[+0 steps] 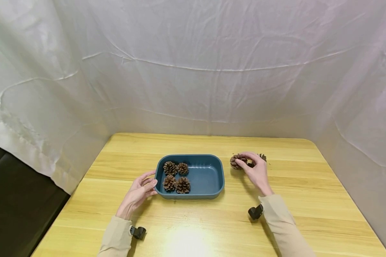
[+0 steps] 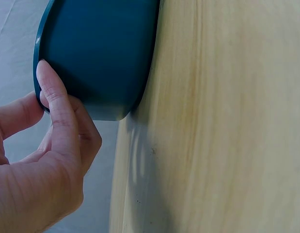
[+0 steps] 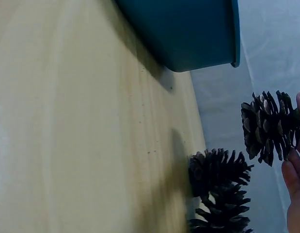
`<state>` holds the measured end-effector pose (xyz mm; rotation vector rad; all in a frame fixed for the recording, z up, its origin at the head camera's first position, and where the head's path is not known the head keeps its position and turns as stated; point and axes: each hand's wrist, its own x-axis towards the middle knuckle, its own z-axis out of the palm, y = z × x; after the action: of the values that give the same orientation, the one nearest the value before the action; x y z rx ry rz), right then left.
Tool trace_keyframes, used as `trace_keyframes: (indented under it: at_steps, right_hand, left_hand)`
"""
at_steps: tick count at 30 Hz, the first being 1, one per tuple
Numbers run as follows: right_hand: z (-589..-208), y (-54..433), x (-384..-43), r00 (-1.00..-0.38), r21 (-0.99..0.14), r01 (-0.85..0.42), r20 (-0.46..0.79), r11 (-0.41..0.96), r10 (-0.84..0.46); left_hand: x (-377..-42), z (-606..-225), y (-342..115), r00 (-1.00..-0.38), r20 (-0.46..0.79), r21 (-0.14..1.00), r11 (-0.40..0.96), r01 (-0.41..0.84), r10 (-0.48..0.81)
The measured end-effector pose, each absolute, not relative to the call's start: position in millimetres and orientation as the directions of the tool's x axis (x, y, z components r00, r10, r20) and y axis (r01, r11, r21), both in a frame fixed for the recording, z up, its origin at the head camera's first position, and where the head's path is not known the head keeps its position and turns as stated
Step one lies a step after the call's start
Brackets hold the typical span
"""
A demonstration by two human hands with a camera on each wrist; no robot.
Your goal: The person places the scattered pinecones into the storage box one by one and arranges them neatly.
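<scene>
R hand pinched a pine cone, prob. light but brittle, best held round its sides, & L hand gripped the tray.

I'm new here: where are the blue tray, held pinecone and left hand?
Blue tray (image 1: 206, 178), head view: bare floor.
Held pinecone (image 3: 269, 125), right wrist view: middle scales.
Left hand (image 1: 139, 191), head view: its middle.

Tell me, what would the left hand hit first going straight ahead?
First, the blue tray, which the left hand is touching; after that, probably the pine cones inside it.
</scene>
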<state>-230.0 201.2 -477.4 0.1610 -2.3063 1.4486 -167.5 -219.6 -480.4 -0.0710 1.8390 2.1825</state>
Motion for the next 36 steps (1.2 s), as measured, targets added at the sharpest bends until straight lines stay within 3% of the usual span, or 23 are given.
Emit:
trace_keyframes:
  at_steps: [13,24,31,36]
  right_hand:
    - [-457,197,-235,-0.894,-0.797,-0.357,0.443,0.487,0.070]
    - [-410,183,-221,-0.908,-0.835,-0.385,0.418,0.392,-0.001]
    - [-403,182,-226,-0.911,-0.864,-0.402,0.410,0.304,-0.039]
    - [-400,180,-230,-0.917,-0.865,-0.393,0.394,0.313,-0.063]
  left_hand:
    - [-167,-481,-220,-0.959,-0.219,0.958,-0.146,-0.247,0.182]
    - [-167,-480,-219,-0.957,-0.228,0.956,-0.145,-0.255,0.179]
    - [-167,-481,-219,-0.961,-0.221,0.958,-0.146,-0.245,0.165]
    - [-167,-484,-221,-0.964,-0.193,0.962,-0.158,-0.223,0.184]
